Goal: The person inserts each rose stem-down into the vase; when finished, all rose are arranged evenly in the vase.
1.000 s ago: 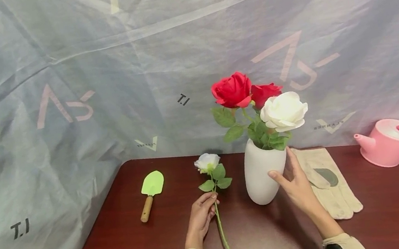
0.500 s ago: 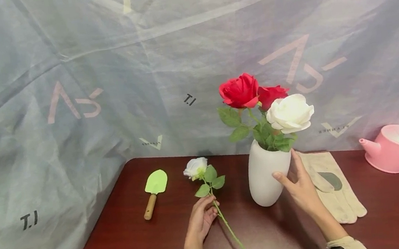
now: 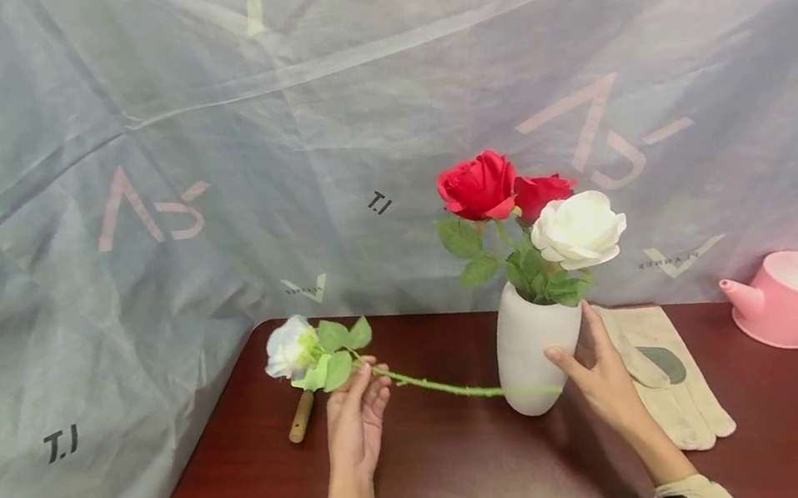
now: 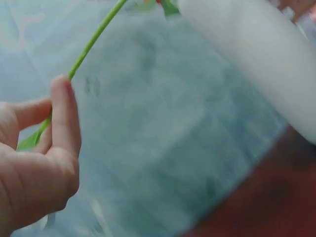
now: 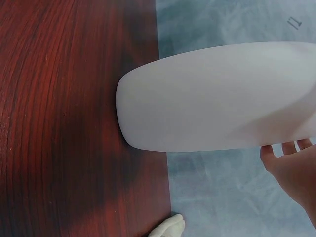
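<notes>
My left hand (image 3: 355,431) pinches the green stem of a white rose (image 3: 293,349) just below its leaves. The bloom points left, and the long stem runs rightward, its tip overlapping the lower part of the white vase (image 3: 529,350). In the left wrist view, thumb and fingers meet around the stem (image 4: 94,47). With the thumb on its front and the fingers on its far side, my right hand (image 3: 606,386) holds the vase, which stands upright on the table. Two red roses (image 3: 477,186) and another white rose (image 3: 578,229) rise from it.
A hand trowel with a wooden handle (image 3: 303,417) lies at the left, its green blade partly hidden by the rose. Cream work gloves (image 3: 679,397) lie right of the vase. A pink watering can (image 3: 785,307) stands far right. Grey sheeting (image 3: 283,172) hangs behind the table.
My left hand has moved left and turned the rose from nearly upright to nearly sideways, bloom left and stem tip swung up to the right. My right hand stays on the vase.
</notes>
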Motion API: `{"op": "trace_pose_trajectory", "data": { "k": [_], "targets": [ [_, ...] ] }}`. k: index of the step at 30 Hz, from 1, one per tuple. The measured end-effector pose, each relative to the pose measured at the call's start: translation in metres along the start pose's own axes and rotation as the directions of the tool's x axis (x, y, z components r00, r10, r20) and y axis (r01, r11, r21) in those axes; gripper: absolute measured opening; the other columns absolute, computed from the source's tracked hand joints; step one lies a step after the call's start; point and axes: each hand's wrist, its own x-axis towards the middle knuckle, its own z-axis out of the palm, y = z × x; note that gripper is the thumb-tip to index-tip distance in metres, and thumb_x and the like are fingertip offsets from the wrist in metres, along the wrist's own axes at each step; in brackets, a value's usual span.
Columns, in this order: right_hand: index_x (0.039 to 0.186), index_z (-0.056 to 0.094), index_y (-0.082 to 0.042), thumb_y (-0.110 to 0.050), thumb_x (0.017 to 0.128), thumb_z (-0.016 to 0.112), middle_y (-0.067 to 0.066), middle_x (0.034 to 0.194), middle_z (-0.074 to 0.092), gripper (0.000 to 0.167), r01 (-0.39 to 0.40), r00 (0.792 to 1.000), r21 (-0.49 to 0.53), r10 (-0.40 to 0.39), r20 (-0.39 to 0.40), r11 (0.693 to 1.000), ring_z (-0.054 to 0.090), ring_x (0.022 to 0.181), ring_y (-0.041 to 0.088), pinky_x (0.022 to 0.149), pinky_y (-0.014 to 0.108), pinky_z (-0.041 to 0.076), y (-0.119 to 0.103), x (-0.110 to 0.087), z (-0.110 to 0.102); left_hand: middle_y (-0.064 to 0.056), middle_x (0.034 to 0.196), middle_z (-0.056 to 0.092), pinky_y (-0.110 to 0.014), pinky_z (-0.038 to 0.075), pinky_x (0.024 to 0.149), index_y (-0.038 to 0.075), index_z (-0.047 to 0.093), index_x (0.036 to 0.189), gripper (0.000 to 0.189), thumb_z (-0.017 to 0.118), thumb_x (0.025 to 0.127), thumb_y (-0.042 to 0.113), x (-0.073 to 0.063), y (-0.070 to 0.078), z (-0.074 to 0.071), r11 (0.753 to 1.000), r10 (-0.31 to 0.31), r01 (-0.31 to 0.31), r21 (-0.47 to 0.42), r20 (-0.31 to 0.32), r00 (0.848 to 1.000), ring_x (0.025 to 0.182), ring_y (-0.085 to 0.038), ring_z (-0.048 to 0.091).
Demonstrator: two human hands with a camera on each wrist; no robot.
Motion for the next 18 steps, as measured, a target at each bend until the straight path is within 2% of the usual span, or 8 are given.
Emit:
{"op": "trace_pose_trajectory", "data": {
  "k": [3, 6, 8, 13, 18],
  "targets": [
    [0.150, 0.000, -0.014, -0.011, 0.091, 0.061, 0.012, 0.153, 0.010, 0.085, -0.002, 1.000, 0.009, 0.002, 0.003, 1.000, 0.019, 0.137, 0.029, 0.093, 0.007, 0.032, -0.002, 0.002, 0.001, -0.007, 0.086, 0.067, -0.017, 0.052, 0.063, 0.005, 0.064, 0.093, 0.012, 0.053, 0.095, 0.008, 0.001, 0.019, 0.025, 0.998, 0.069, -0.069, 0.006, -0.056, 0.996, 0.072, -0.010, 0.065],
    [0.150, -0.001, -0.014, -0.012, 0.091, 0.061, 0.013, 0.153, 0.009, 0.085, -0.006, 1.000, 0.013, 0.006, 0.005, 1.000, 0.019, 0.136, 0.031, 0.092, 0.007, 0.032, -0.001, 0.003, 0.001, -0.008, 0.086, 0.066, -0.019, 0.052, 0.062, 0.002, 0.062, 0.095, 0.010, 0.057, 0.093, 0.011, 0.003, 0.031, 0.047, 0.989, 0.146, -0.143, 0.045, -0.074, 0.987, 0.071, -0.012, 0.065],
    [0.150, -0.001, -0.014, -0.012, 0.091, 0.061, 0.014, 0.153, 0.009, 0.085, -0.005, 1.000, 0.017, 0.005, 0.003, 1.000, 0.019, 0.136, 0.032, 0.092, 0.008, 0.032, 0.000, 0.003, 0.001, -0.010, 0.086, 0.066, -0.020, 0.052, 0.061, -0.002, 0.061, 0.098, 0.016, 0.060, 0.092, 0.013, 0.005, 0.037, 0.058, 0.977, 0.201, -0.195, 0.081, -0.074, 0.977, 0.071, -0.013, 0.064],
    [0.150, -0.001, -0.013, -0.011, 0.091, 0.062, 0.015, 0.153, 0.010, 0.086, -0.018, 1.000, 0.026, 0.018, 0.001, 1.000, 0.020, 0.136, 0.033, 0.091, 0.008, 0.033, 0.000, 0.001, 0.001, -0.011, 0.086, 0.066, -0.022, 0.053, 0.061, -0.011, 0.054, 0.103, 0.031, 0.063, 0.090, 0.015, 0.013, 0.045, 0.076, 0.936, 0.323, -0.309, 0.171, -0.063, 0.944, 0.072, -0.016, 0.065],
    [0.150, 0.002, -0.012, -0.007, 0.090, 0.061, 0.016, 0.152, 0.013, 0.084, -0.007, 1.000, 0.077, 0.007, -0.002, 0.997, 0.023, 0.134, 0.034, 0.091, 0.009, 0.035, -0.001, -0.001, 0.003, -0.010, 0.084, 0.066, -0.022, 0.053, 0.059, -0.004, 0.056, 0.097, 0.021, 0.064, 0.089, 0.014, 0.022, 0.047, 0.085, 0.919, 0.368, -0.353, 0.175, -0.060, 0.928, 0.071, -0.016, 0.064]
  ]
}}
